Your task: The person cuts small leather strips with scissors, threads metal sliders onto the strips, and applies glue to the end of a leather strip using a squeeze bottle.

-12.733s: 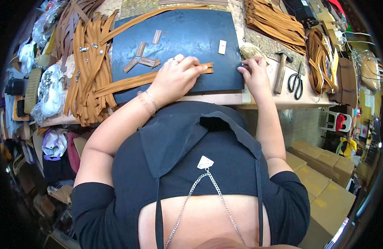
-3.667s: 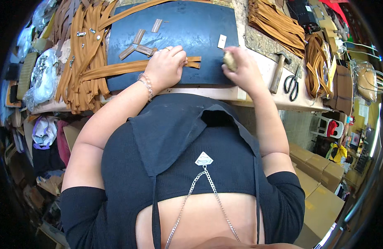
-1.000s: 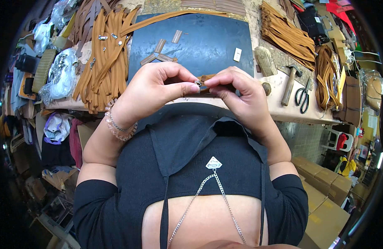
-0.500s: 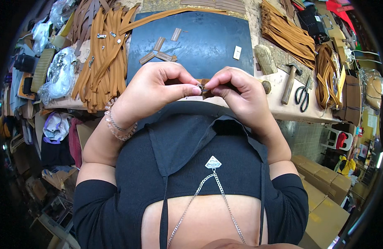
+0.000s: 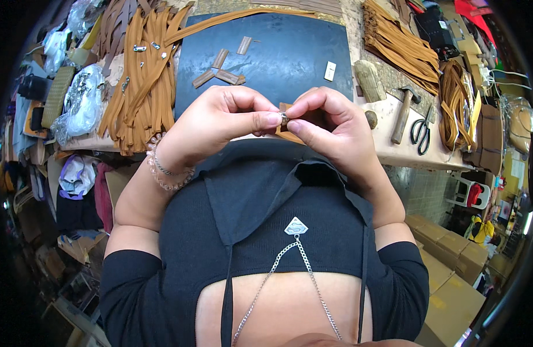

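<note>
In front of my chest, both hands meet fingertip to fingertip. My left hand point(image 5: 229, 113) pinches a small silver metal piece point(image 5: 284, 117), which looks like a zip slider, between thumb and forefinger. Closed against it from the other side, my right hand point(image 5: 333, 121) grips the end of a tan-brown zip strip point(image 5: 285, 107). The fingers hide much of both, so I cannot tell whether the strip runs through the metal piece. Behind the hands lies a dark blue-black board point(image 5: 266, 63) bearing several short brown strip pieces point(image 5: 220, 59) and a small white rectangular piece point(image 5: 330, 71).
Tan zip strips point(image 5: 142, 98) heap at the left, with small silver metal parts point(image 5: 139, 48) on top. A wooden block point(image 5: 369, 81), hammer point(image 5: 403, 115), black-handled scissors point(image 5: 421, 132) and more strip bundles point(image 5: 399, 49) lie at the right. Cardboard boxes point(image 5: 451, 254) stand below.
My fingertips have shifted slightly, and the metal piece now shows between them at a different angle. More tan strip shows below my fingers. Everything on the table stays put.
</note>
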